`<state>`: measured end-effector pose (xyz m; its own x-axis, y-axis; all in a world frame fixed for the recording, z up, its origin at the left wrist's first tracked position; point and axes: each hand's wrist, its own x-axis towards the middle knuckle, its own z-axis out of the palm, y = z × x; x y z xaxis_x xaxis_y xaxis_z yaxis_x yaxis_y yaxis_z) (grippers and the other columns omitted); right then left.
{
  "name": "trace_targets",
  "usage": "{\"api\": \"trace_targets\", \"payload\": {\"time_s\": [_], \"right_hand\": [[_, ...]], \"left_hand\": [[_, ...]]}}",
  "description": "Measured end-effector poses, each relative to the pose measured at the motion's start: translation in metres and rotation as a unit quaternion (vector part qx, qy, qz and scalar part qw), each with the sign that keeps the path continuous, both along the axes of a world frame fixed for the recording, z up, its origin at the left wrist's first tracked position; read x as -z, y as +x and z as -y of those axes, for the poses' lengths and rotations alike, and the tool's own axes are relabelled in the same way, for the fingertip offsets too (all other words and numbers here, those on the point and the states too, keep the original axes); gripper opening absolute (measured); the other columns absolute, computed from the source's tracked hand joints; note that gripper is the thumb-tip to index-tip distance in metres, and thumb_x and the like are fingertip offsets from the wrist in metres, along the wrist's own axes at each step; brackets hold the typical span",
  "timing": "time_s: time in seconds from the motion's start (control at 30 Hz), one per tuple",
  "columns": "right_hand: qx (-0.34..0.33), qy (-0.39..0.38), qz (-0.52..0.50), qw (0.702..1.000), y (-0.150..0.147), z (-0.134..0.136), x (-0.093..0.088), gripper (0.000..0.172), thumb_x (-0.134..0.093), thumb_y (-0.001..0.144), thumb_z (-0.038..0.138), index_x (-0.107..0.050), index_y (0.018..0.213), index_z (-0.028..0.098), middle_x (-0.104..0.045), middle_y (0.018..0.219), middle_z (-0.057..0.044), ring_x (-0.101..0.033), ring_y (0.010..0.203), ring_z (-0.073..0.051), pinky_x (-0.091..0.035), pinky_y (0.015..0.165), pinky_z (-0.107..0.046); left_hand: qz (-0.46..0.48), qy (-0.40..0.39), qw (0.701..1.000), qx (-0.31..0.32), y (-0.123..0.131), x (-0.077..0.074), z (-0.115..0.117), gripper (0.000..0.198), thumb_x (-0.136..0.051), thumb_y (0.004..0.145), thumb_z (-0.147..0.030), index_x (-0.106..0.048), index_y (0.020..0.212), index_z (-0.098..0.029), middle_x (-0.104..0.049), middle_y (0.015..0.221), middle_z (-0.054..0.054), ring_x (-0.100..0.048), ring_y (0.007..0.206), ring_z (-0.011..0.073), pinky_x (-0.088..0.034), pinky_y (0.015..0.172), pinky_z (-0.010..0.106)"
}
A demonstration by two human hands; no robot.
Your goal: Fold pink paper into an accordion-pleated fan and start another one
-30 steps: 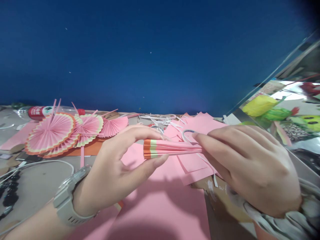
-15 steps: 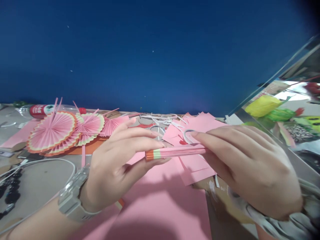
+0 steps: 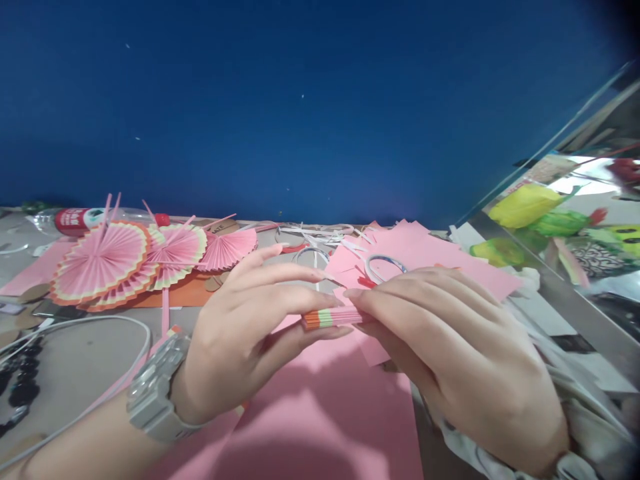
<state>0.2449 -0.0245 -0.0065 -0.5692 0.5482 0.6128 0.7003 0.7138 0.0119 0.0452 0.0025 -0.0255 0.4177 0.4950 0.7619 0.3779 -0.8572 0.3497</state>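
Between my hands is a folded stack of pleated paper point(image 3: 327, 318), pink with a pale green and an orange band at its left end. My left hand point(image 3: 250, 320) pinches that banded end between thumb and fingers. Closer to the middle, my right hand point(image 3: 460, 353) grips the pink part, and its fingers hide the right end. Below the hands lies a large pink paper sheet point(image 3: 330, 413). Just beyond the right fingers is a roll of tape point(image 3: 384, 267), among pink paper pieces point(image 3: 425, 250).
Finished-looking pink paper fans point(image 3: 103, 257) with thin sticks lie at the left, before a plastic bottle point(image 3: 75, 221). A white cable point(image 3: 135, 321) loops at the left, near black beads point(image 3: 25, 380). Yellow and green objects point(image 3: 525, 207) sit at the right. A blue wall point(image 3: 300, 133) stands behind.
My right hand has slid left along the pleated paper, closer to my left hand, so less of the pink part shows. The left hand has shifted slightly right, still pinching.
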Motion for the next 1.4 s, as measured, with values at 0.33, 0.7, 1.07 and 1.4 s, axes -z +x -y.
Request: {"api": "trace_targets", "payload": {"time_s": [0.33,0.7,1.07,1.4], "right_hand": [[0.035,0.053,0.038,0.997,-0.001,0.006,0.001,0.009,-0.053,0.084,0.010,-0.056,0.092,0.013,-0.067,0.080,-0.004,-0.059,0.075,-0.019,-0.044,0.069,-0.036],[0.029,0.074,0.054,0.995,0.001,0.008,-0.010,0.015,-0.051,0.082,0.007,-0.058,0.091,0.018,-0.070,0.078,-0.004,-0.062,0.070,-0.020,-0.044,0.065,-0.036],[0.029,0.021,0.011,0.999,0.000,0.010,-0.007,0.013,-0.054,0.081,0.008,-0.057,0.090,0.017,-0.069,0.078,-0.002,-0.060,0.071,-0.017,-0.043,0.069,-0.036],[0.019,-0.021,-0.012,1.000,-0.004,0.011,-0.010,0.012,-0.047,0.087,0.012,-0.056,0.082,0.019,-0.067,0.072,0.000,-0.060,0.067,-0.015,-0.044,0.068,-0.034]], "left_hand": [[-0.001,-0.022,1.000,0.017,0.000,0.001,0.001,0.005,-0.063,0.081,-0.019,-0.063,0.085,-0.017,-0.071,0.085,0.004,-0.065,0.093,0.0194,-0.041,0.096,0.038],[0.019,-0.044,0.997,0.064,-0.001,-0.004,0.002,0.016,-0.063,0.080,-0.020,-0.062,0.096,-0.018,-0.071,0.087,0.006,-0.063,0.094,0.0207,-0.050,0.087,0.038],[-0.003,0.016,0.998,0.064,-0.002,-0.006,0.001,0.010,-0.062,0.080,-0.014,-0.060,0.090,-0.016,-0.071,0.079,0.002,-0.063,0.092,0.0174,-0.051,0.088,0.033],[-0.014,-0.007,0.994,0.112,0.000,-0.009,0.000,0.012,-0.060,0.080,-0.008,-0.060,0.088,-0.016,-0.070,0.077,0.002,-0.064,0.084,0.0144,-0.055,0.079,0.029]]}}
